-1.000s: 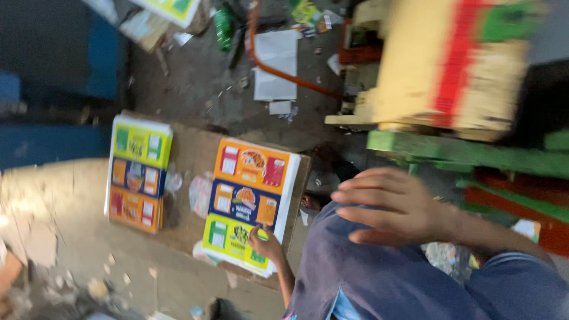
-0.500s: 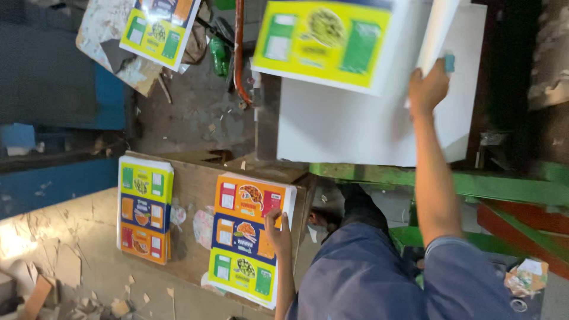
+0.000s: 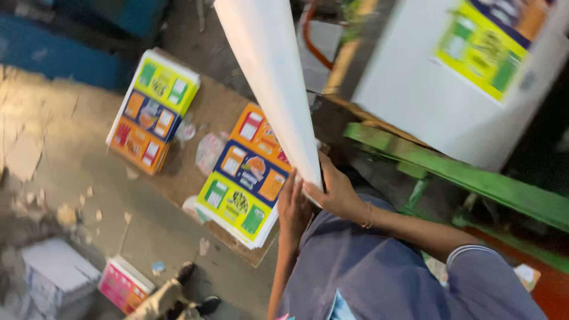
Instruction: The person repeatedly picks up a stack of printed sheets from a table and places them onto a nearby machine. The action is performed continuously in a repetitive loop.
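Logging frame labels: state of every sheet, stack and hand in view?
White sheet: lifted, curved, held at its lower edge.
Right hand: gripping the white sheet.
Left hand: on the white sheet's lower edge.
Near printed stack: flat on brown board.
Far printed stack: flat, untouched.

Smooth white paper sheet (image 3: 269, 77)

Two stacks of printed sheets lie on the cardboard: one upper left (image 3: 153, 109), one at centre (image 3: 246, 178). Two hands (image 3: 294, 204) (image 3: 335, 192) hold one white sheet (image 3: 272, 77).
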A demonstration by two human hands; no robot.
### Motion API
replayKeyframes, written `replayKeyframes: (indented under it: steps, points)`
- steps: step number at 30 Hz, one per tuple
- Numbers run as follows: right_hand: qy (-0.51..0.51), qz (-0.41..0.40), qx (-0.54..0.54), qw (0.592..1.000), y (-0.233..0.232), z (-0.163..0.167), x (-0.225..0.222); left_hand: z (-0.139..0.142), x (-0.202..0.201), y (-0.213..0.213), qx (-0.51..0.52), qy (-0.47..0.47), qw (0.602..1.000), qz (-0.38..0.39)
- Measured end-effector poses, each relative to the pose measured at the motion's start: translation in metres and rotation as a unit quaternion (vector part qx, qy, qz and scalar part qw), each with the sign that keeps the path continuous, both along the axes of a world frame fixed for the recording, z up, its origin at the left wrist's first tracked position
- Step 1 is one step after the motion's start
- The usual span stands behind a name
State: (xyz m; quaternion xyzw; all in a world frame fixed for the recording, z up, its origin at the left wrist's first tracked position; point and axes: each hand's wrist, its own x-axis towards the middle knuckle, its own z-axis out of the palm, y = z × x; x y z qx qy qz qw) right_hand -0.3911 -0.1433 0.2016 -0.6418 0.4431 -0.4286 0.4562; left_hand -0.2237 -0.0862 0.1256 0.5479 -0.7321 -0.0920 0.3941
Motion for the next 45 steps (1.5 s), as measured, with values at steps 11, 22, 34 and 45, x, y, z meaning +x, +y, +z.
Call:
replayKeyframes:
  steps: [11, 22, 34, 45]
  points:
    - [0.041, 0.325, 0.067, 0.942, 0.037, -0.022, 0.087, -0.129, 0.105, 0.081, -0.065, 0.619, 0.645, 0.444]
    - [0.06, 0.361, 0.092, 0.926, 0.05, -0.071, 0.095, -0.146, 0.157, 0.107, -0.068, 0.687, 0.542, 0.48]
    - [0.144, 0.138, -0.216, 0.956, 0.024, 0.029, -0.004, -0.156, 0.121, 0.083, 0.063, -0.088, 0.716, 0.69]
    - [-0.135, 0.028, -0.001, 0.99, 0.011, 0.08, -0.209, -0.147, -0.006, -0.041, 0.129, 0.099, 0.979, 0.123]
